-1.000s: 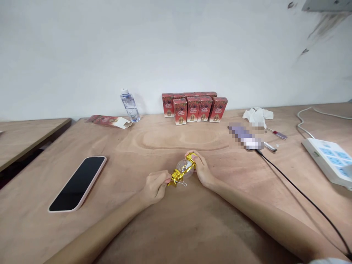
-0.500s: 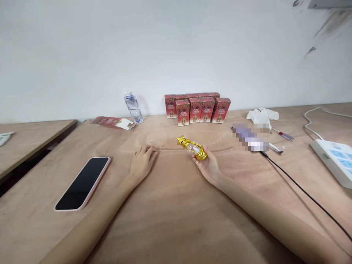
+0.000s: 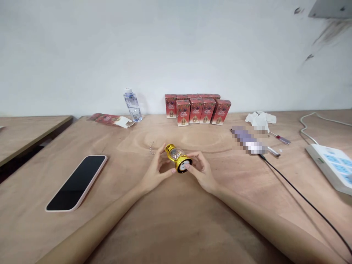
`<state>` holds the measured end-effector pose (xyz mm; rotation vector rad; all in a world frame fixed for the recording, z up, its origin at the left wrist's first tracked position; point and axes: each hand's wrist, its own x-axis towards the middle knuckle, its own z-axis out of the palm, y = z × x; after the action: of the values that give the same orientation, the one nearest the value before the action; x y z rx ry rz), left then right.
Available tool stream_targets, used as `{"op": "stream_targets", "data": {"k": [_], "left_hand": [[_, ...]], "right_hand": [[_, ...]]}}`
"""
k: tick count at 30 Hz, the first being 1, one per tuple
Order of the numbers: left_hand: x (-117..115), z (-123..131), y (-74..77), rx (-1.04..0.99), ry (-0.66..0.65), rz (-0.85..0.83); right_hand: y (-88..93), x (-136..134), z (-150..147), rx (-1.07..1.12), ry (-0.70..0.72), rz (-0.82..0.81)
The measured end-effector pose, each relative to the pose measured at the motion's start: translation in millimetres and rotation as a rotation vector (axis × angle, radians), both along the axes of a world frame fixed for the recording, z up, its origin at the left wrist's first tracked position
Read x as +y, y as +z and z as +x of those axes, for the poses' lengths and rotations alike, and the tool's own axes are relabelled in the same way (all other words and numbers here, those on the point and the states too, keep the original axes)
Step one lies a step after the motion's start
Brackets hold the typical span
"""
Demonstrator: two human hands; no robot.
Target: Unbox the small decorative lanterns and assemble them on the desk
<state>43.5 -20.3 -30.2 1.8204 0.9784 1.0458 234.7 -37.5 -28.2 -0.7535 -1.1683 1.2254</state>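
Observation:
A small gold toy lantern (image 3: pixel 177 154) with a clear middle is held between both hands above the table, tilted so its round base faces me. My left hand (image 3: pixel 157 171) grips it from the left, fingers behind its top and thumb by the base. On the other side, my right hand (image 3: pixel 202 172) holds the base, the thumb pressed on its pale underside. A thin bent metal wire (image 3: pixel 151 148) lies on the wood just beyond my left hand.
Several red boxes (image 3: pixel 196 112) stand against the wall, with a water bottle (image 3: pixel 133 105) and a flattened red box (image 3: pixel 110 120) to their left. A phone (image 3: pixel 77 183) lies at left. On the right are tissue (image 3: pixel 260 120), a screwdriver (image 3: pixel 282 139), a black cable (image 3: pixel 302 192) and a power strip (image 3: pixel 332 165).
My left hand has left the table by the wire and taken hold of the lantern. My right hand has turned the lantern's base toward me and moved it slightly left.

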Motion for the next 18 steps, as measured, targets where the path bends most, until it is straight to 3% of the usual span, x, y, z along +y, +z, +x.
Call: {"op": "stream_targets", "data": {"k": [2,6,11,15,18], "left_hand": [[-3.7,4.6,2.5,0.066,-0.01,0.088],[-5.4,4.0,7.1,0.296,0.183,0.339],[-4.9,-1.5,7.6,0.413,0.217,0.542],[-7.4,-1.9,7.5,0.437,0.258,0.635],[-9.2,-2.2,7.8,0.477,0.277,0.606]], "right_hand": [[1.1,-3.7,-1.8,-0.045,0.025,0.037],[1.2,-5.0,-0.8,-0.142,0.021,0.143],[0.4,-9.8,2.3,-0.39,-0.032,0.487],[-3.1,-14.3,3.8,-0.521,-0.112,0.764],[-5.5,-15.1,4.8,-0.595,-0.151,0.84]]}}
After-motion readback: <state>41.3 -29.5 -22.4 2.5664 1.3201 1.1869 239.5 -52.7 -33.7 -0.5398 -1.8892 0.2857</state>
